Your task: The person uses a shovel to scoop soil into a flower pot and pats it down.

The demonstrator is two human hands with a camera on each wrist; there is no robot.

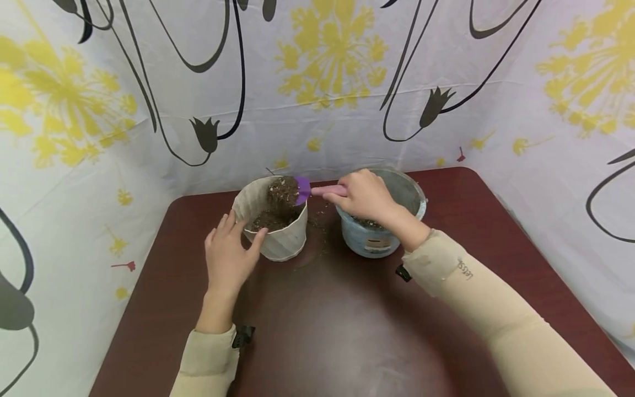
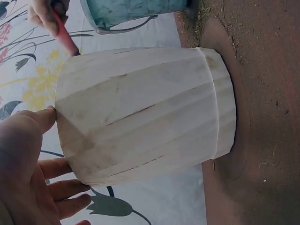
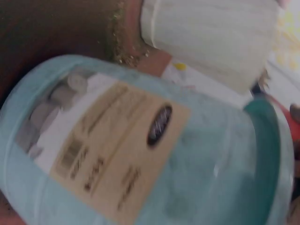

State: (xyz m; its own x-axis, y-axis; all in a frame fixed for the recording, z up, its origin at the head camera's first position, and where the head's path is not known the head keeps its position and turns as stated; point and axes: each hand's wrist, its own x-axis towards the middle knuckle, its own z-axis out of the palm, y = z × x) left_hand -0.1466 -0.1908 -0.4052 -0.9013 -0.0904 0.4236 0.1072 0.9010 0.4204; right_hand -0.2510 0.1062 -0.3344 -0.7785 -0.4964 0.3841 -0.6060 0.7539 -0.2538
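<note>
In the head view my right hand (image 1: pixel 368 194) grips the pink handle of a small purple trowel (image 1: pixel 303 191). Dark, speckled soil (image 1: pixel 283 191) fills the scoop, held over the mouth of a white ribbed plant pot (image 1: pixel 285 242), which has more soil inside. My left hand (image 1: pixel 230 255) rests on this pot's near left rim with spread fingers; the left wrist view shows thumb and fingertips touching the rim. Below my right forearm stands a blue-green bucket (image 1: pixel 364 237) with soil at its bottom. The right wrist view shows a paper label (image 3: pixel 117 145) on its side.
Both containers stand near the back of a dark reddish-brown table (image 1: pixel 317 331). Spilled soil crumbs (image 1: pixel 322 220) lie between them. A white cloth with yellow and grey flower prints (image 1: pixel 317 132) hangs behind and at both sides. A wire handle (image 2: pixel 126 30) hangs along the bucket's side.
</note>
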